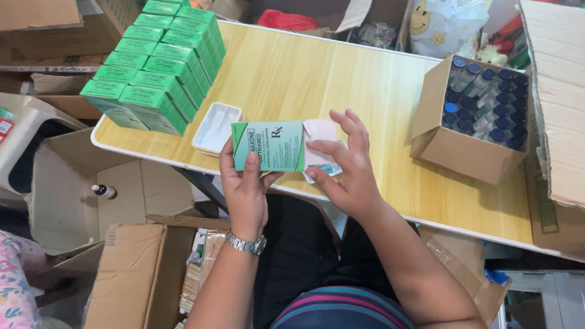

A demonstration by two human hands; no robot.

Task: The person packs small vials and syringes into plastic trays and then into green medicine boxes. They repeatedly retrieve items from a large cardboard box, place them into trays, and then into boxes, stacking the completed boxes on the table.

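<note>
Head view: your left hand (245, 182) grips green-and-white carton (269, 145) above table edge (397, 210); your right hand (347, 167) pinches white insert (320, 136) at carton's open end. Packing step looks midway; next move likely needs insert square to opening. White tray (215, 128) just left, green box stack (157, 64) beyond, vial box (471, 120) right. Nothing blocks.
</note>
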